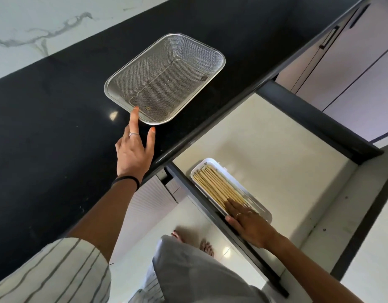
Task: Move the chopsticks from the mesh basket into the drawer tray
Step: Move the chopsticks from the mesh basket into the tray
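A steel mesh basket (164,78) stands on the black counter and holds no chopsticks, only a few specks. My left hand (134,149) is spread open at its near corner, the index fingertip touching the rim. In the open drawer lies a white tray (262,212) with several pale wooden chopsticks (215,185) laid side by side. My right hand (247,224) rests flat on the near end of the chopsticks, fingers extended, thumb by the drawer's front edge.
The black counter (57,127) meets a white marbled wall (36,25) at the back. The drawer (276,149) has a cream floor and dark frame. Lilac cabinet fronts (352,73) with dark handles stand to the right. My bare feet (195,241) show on the glossy white floor.
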`<state>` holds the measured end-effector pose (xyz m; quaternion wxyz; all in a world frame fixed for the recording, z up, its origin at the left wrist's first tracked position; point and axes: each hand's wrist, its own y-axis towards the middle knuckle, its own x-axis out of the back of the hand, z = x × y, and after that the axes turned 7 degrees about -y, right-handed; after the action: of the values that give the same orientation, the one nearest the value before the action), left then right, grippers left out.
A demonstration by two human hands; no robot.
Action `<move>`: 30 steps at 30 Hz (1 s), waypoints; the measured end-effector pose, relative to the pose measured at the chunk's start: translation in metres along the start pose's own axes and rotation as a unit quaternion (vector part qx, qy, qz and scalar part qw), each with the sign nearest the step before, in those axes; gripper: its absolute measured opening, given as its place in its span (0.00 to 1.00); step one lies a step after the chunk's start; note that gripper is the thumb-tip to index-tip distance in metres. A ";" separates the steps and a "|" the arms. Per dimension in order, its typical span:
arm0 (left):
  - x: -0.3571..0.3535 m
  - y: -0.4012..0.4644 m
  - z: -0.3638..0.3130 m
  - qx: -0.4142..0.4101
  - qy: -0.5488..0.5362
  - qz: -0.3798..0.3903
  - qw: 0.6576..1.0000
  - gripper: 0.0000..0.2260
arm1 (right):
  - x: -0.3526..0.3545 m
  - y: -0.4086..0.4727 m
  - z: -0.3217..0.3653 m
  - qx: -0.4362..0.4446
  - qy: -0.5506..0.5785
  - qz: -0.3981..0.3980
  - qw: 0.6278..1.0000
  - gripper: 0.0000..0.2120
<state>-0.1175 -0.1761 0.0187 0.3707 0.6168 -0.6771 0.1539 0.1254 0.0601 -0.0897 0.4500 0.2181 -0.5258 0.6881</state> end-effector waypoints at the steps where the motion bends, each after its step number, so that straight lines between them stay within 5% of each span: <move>1: 0.000 0.000 0.000 0.000 0.000 0.000 1.000 0.27 | -0.003 -0.002 -0.001 -0.003 -0.034 -0.009 0.999 0.30; 5: 0.000 0.000 0.000 -0.003 -0.004 -0.001 1.000 0.27 | -0.008 -0.002 -0.001 -0.024 -0.103 -0.028 0.994 0.35; 10: 0.001 0.000 0.000 0.000 -0.004 0.003 1.000 0.27 | -0.005 0.000 0.001 -0.046 -0.037 -0.060 0.996 0.35; 15: 0.003 0.001 -0.001 -0.007 -0.008 0.009 1.000 0.27 | 0.004 -0.006 0.003 0.049 0.012 -0.087 0.995 0.32; 24: 0.002 -0.001 0.000 -0.007 -0.007 0.003 1.000 0.28 | -0.002 -0.014 -0.012 0.029 -0.030 -0.072 0.997 0.39; 30: 0.001 -0.001 0.001 -0.013 -0.003 0.003 1.000 0.28 | -0.003 -0.007 0.006 0.014 0.104 -0.080 0.991 0.34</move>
<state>-0.1174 -0.1777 0.0183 0.3764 0.6101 -0.6820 0.1447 0.1317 0.0540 -0.0860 0.5528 0.1935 -0.4475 0.6758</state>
